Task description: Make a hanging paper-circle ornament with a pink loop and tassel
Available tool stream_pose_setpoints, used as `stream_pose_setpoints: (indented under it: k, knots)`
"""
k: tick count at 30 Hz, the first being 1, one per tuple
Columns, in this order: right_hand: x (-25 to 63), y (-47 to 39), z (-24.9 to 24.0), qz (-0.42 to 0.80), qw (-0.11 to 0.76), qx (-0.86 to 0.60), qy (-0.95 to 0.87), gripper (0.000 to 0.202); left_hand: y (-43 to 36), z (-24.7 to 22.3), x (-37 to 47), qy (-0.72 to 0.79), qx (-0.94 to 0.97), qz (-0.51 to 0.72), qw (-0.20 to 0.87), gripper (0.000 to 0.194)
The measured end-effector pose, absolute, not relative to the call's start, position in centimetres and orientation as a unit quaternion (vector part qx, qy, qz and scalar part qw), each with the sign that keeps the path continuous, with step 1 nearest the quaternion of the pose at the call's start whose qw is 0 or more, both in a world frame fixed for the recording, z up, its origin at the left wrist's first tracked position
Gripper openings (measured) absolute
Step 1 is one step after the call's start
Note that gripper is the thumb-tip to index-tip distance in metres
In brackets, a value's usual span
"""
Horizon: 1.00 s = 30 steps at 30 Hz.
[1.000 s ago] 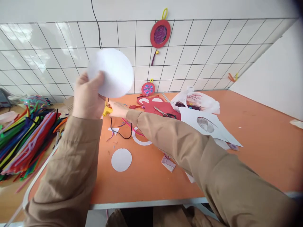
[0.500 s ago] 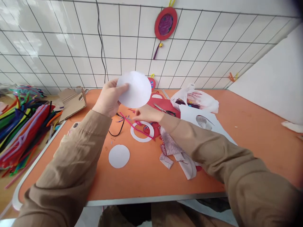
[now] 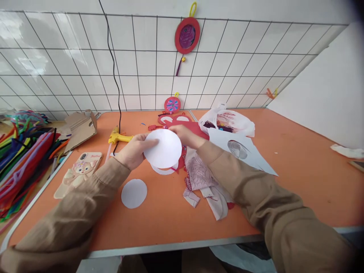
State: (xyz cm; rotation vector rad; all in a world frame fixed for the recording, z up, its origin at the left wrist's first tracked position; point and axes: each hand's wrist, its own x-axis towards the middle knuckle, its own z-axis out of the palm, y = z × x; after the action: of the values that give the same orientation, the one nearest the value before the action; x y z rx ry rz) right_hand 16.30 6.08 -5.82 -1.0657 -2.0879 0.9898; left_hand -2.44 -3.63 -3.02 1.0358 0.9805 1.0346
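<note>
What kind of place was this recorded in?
Probably a craft workspace: there is a bundle of colourful pipe cleaners, a yellow hot-glue gun on the orange table, and a round red hanging ornament against the tiled wall. Whether it is a home, classroom or workshop isn't clear.

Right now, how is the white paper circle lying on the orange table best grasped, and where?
Probably pinched at the near rim of the white paper circle, coming low from the front: it lies flat on the orange table, and nothing covers that rim.
</note>
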Motion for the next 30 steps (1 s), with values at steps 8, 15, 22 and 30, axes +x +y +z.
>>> stream_pose_setpoints:
  k: [8,15,22,30]
  knots:
    - [19.6,3.6,-0.5,0.602,0.407,-0.284,-0.626,0.026,-5.8,-4.6,-1.0,0.455,0.421,0.43,0.657,0.045]
    - [19.5,1.7,1.1,0.558,0.465,-0.278,-0.629,0.025,-5.4,-3.8,0.0,0.448,0.446,0.408,0.659,0.042]
    - [20.2,0.0,2.6,0.495,0.486,-0.239,-0.679,0.025,-5.1,-2.8,0.5,0.446,0.472,0.416,0.637,0.037]
    - [21.2,-2.4,4.1,0.403,0.452,-0.284,-0.744,0.008,-5.3,-1.2,1.5,0.428,0.505,0.387,0.641,0.036]
